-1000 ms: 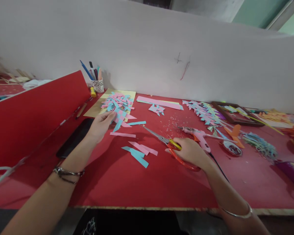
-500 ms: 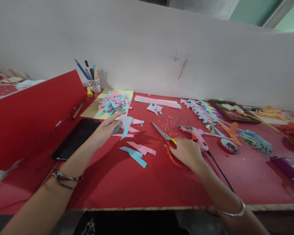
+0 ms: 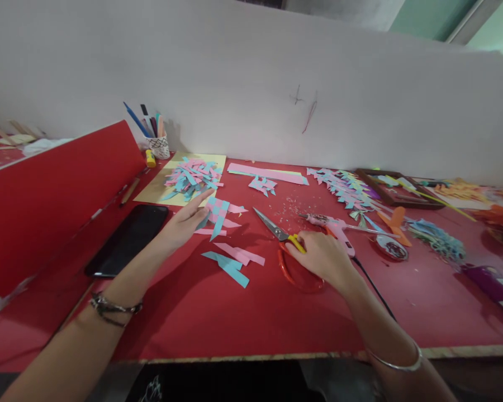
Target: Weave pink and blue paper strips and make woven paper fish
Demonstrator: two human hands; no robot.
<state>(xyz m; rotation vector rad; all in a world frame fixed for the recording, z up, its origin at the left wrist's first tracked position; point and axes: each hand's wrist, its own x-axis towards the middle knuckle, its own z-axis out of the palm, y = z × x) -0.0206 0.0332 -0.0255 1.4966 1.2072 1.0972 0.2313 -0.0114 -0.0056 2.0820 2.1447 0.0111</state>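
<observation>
Scissors (image 3: 281, 237) in your right hand (image 3: 324, 254) have drawn back toward the pink glue gun (image 3: 336, 228) over the past second, while the pink-and-blue woven paper piece (image 3: 218, 210) has come clear of the strip pile (image 3: 193, 176) at the red worktop's (image 3: 235, 329) far side. Your right hand grips the handles; your left hand (image 3: 183, 222) extends loose fingers against the woven piece, but whether they pinch it is hard to tell. Pushing the blades forward and left could nick the weave; a rightward swing could knock the glue gun or snag its cord (image 3: 374, 287). Blades seemingly closed, the scissors point away from you and left, their long axis diagonal, while the weave, just left of their tip, trails a blue tail toward you.
</observation>
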